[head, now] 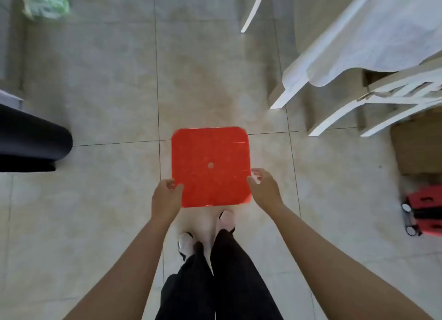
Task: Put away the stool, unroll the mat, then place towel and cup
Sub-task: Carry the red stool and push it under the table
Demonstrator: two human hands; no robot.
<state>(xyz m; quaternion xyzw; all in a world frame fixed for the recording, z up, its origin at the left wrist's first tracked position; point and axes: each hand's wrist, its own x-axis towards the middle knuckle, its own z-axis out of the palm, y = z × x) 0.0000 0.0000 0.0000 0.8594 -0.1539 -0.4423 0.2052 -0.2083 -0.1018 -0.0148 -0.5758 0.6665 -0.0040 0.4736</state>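
Note:
A red square stool (210,166) with a small hole in the middle of its seat is seen from straight above, over the tiled floor in front of my feet. My left hand (166,197) grips its near left edge, thumb on top of the seat. My right hand (264,188) touches the near right edge, fingers curled around the rim. A rolled black mat (31,140) lies on the floor at the left edge. The stool's legs are hidden under the seat. No towel or cup shows clearly.
White chairs (358,102) with a white cloth (373,37) draped over them stand at the right. A cardboard box (418,147) and red folded stools (425,212) lie at the far right. A green bag (45,1) sits at the top left.

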